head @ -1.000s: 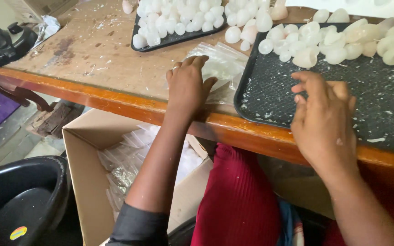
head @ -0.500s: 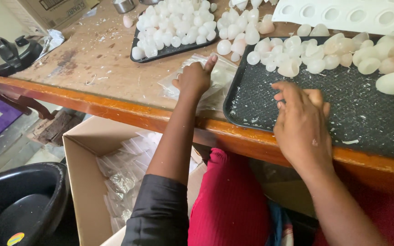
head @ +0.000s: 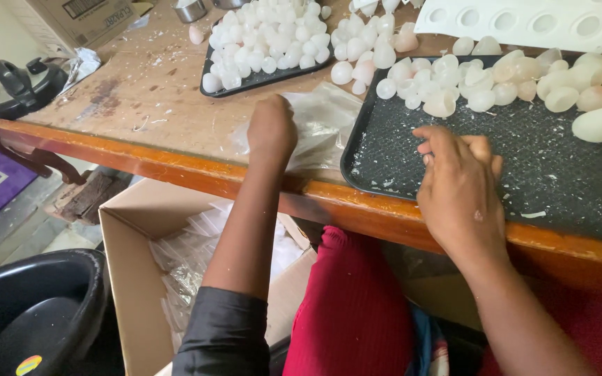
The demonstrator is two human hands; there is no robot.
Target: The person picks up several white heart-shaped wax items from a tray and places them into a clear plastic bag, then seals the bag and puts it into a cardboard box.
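The left hand [head: 271,129] is closing into a loose fist over a clear plastic bag [head: 322,125] lying flat on the wooden table [head: 141,104], apparently pinching the film to lift or separate it. The bag is sitting just left of the near tray [head: 559,188], between the two trays, likely so it stays within easy reach.

The right hand [head: 458,184] is resting palm-down on the near tray's dark textured surface, fingers curled inward (whether anything is pinched beneath them cannot be told). White egg-shaped pieces [head: 482,83] are lying heaped along the tray's far edge, apart from this hand. A second tray [head: 210,89], far left, is carrying a denser pile of the same pieces. A white mould [head: 524,21] with round cavities is lying at the far right.

The tabletop is worn, stained and littered with white flakes; its near edge is orange-brown. Below it, an open carton [head: 134,278] is holding more clear bags, placed directly under the working position. A black tub [head: 29,313] is standing at near left, a black kettle [head: 19,87] at far left.
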